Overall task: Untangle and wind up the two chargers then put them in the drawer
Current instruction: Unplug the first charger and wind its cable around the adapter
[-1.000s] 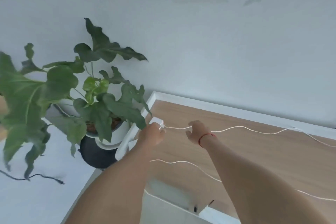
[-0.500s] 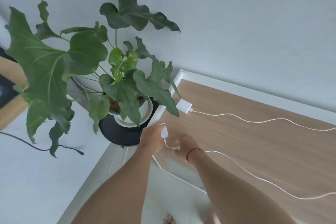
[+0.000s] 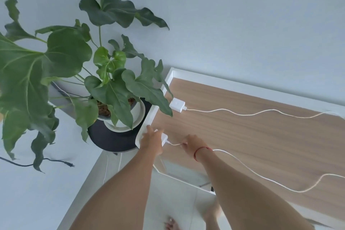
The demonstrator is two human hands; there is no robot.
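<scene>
- left hand [image 3: 151, 141] reaches forward over the bench [image 3: 242, 136] corner, fingers closed round a white charger plug [image 3: 164, 139].
- right hand [image 3: 192, 145], arm stretched alongside, fingers pinching that plug's cable [image 3: 175, 144] just beside it.
- second charger [image 3: 177, 105] lies on the bench near the plant [image 3: 112, 89], apart from both hands.

We look down on a wood-topped table [image 3: 261, 136] with a raised white rim. Behind it rises a plain, pale grey-blue wall [image 3: 242, 24]. Just left of the table, 1 large-leaved green plant [image 3: 104, 87] grows in a white pot [image 3: 140, 115] on a round black stand [image 3: 108, 138]. Pale floor tiles [image 3: 177, 201] lie below the table's near edge.
</scene>
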